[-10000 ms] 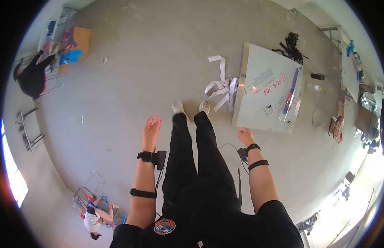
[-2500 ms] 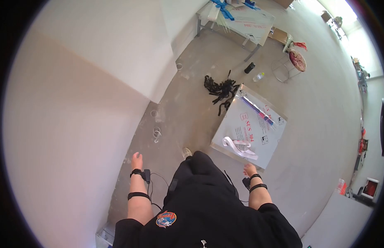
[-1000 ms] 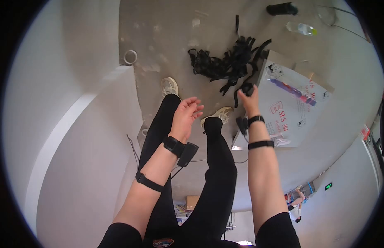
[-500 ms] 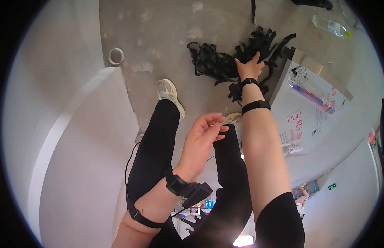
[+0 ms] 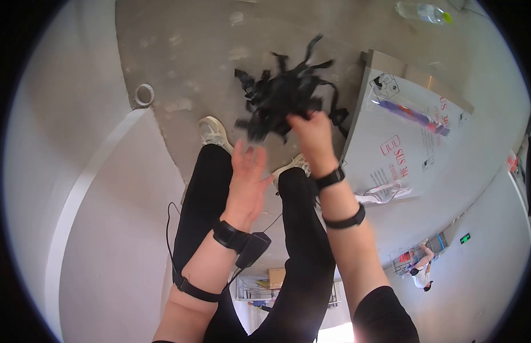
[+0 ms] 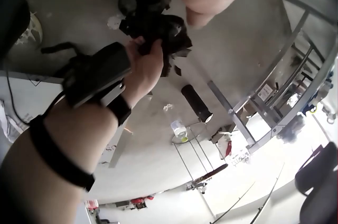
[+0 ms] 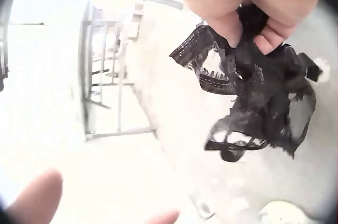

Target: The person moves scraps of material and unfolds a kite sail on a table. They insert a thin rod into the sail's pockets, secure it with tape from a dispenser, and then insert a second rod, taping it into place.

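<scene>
In the head view my right hand (image 5: 315, 137) pinches a tangle of black, ragged strips (image 5: 288, 94), blurred by motion over the floor. The right wrist view shows thumb and fingers gripping the top of the tangle (image 7: 264, 87), whose torn, frayed loops hang below. My left hand (image 5: 247, 177) is held just short of the tangle's near side, palm up with fingers spread, holding nothing. From the left wrist, the right hand (image 6: 145, 73) appears at the edge of the black strips (image 6: 153, 23).
At right lies a film-covered steel-topped slab (image 5: 399, 166) bearing a purple wrapped item (image 5: 411, 117) and white strips (image 5: 382, 193). A bottle (image 5: 422, 12) lies beyond. A white ring (image 5: 144, 94) sits by the low wall (image 5: 99, 228) at left. Another person (image 5: 422, 274) is in the background.
The person has walked to the black heap. The white strips went from floor to slab. My right hand reached into the tangle and drew it up towards my left hand, whose fingers have spread.
</scene>
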A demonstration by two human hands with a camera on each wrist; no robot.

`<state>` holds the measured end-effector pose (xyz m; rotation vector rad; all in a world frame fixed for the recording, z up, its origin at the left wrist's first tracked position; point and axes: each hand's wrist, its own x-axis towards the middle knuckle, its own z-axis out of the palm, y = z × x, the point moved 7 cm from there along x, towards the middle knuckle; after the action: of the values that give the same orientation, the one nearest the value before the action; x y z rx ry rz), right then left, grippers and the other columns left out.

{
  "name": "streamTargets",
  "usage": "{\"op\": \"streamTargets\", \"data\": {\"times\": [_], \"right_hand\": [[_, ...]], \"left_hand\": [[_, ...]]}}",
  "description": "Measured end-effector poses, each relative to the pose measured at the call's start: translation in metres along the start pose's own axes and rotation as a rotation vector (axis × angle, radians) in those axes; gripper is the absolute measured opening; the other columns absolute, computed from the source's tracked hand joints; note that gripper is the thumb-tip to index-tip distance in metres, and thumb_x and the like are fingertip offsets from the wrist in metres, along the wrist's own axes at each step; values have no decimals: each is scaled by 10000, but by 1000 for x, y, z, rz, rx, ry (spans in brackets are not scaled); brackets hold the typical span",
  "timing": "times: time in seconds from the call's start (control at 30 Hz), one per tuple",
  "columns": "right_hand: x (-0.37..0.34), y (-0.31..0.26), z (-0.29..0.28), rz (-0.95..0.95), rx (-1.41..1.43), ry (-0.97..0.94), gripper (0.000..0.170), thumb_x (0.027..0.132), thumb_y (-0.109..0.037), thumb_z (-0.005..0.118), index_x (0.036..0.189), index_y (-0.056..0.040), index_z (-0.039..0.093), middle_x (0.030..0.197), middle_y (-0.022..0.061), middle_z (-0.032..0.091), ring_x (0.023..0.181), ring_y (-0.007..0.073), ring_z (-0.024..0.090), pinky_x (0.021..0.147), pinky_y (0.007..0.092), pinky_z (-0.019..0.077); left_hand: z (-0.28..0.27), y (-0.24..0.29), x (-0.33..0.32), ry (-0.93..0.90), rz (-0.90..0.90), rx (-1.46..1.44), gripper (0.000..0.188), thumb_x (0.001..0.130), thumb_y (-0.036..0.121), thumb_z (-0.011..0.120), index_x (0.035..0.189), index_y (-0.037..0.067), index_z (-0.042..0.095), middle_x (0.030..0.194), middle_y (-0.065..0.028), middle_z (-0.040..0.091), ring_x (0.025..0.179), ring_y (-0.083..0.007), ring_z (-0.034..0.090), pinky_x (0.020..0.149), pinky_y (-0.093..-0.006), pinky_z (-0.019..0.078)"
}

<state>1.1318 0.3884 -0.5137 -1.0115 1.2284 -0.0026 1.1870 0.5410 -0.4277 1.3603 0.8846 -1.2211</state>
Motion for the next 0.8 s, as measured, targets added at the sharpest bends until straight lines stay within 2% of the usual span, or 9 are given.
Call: {"op": "streamTargets", "data": {"times": [0.1, 0.17, 0.27, 0.37, 0.43, 0.5, 0.63, 0.7, 0.8], "right_hand": [[-56, -8, 31, 104, 42, -142, 233, 773, 0, 592, 1002, 18, 629, 893, 18, 647, 795, 91, 570, 738, 251, 455], [-87, -14, 50, 316, 153, -261, 234, 765, -9, 598, 997, 21, 609, 877, 41, 642, 783, 92, 572, 698, 244, 468], [-100, -11, 49, 203, 36, -165, 239, 771, -33, 609, 1004, 20, 595, 851, 43, 634, 782, 100, 578, 688, 242, 477], [-96, -6, 55, 79, -242, -485, 273, 785, -35, 598, 1053, 10, 569, 921, 58, 612, 829, 119, 581, 705, 263, 491], [-76, -4, 27, 290, 450, -349, 305, 798, -35, 583, 1098, 3, 545, 1019, 77, 575, 882, 141, 572, 707, 283, 500], [-29, 46, -22, 276, 497, -152, 407, 801, -25, 563, 1200, -30, 483, 1086, 97, 546, 956, 154, 554, 751, 305, 492], [52, 158, -129, 232, -321, 337, 765, 691, 18, 569, 1389, -134, 294, 1231, 148, 496, 1080, 262, 510, 902, 330, 411], [70, 184, -142, 372, -428, 370, 845, 647, 6, 582, 1412, -143, 256, 1316, 175, 428, 1134, 292, 473, 920, 322, 391], [90, 207, -148, 279, -617, 492, 796, 664, -91, 556, 1403, -121, 261, 1313, 255, 400, 1214, 350, 400, 990, 357, 344]], "left_hand": [[-2, 4, 2, 74, -44, -135, 689, 820, 390, 645, 1373, 233, 266, 1367, -36, 348, 1195, -209, 405, 929, -389, 368], [4, 13, 6, -128, -12, -185, 688, 815, 334, 670, 1356, 183, 273, 1300, -21, 426, 1174, -192, 431, 907, -419, 397], [-2, 18, 10, -45, 78, -191, 475, 815, 138, 658, 1233, 110, 435, 1148, -43, 548, 1037, -185, 538, 826, -346, 467], [-26, 15, 20, 98, 122, -156, 300, 838, 36, 565, 1134, 50, 516, 1023, -97, 607, 859, -218, 615, 711, -322, 519], [-38, 22, 21, 169, 199, -115, 281, 857, 17, 509, 1136, 45, 511, 1033, -100, 601, 862, -229, 615, 690, -343, 521], [-37, 28, 17, 194, 206, -167, 286, 839, -16, 520, 1122, 25, 509, 1045, -80, 603, 882, -187, 607, 708, -298, 512], [-43, 40, 16, 238, 252, -159, 288, 847, -6, 512, 1134, 21, 506, 1050, -78, 600, 899, -178, 601, 742, -296, 497], [-40, 50, 12, 269, 283, -171, 296, 852, 1, 509, 1146, 22, 501, 1065, -76, 595, 934, -175, 586, 797, -289, 478], [-46, 53, 11, 309, 313, -173, 298, 855, 8, 509, 1152, 30, 504, 1089, -70, 585, 957, -176, 573, 837, -285, 459]]}}
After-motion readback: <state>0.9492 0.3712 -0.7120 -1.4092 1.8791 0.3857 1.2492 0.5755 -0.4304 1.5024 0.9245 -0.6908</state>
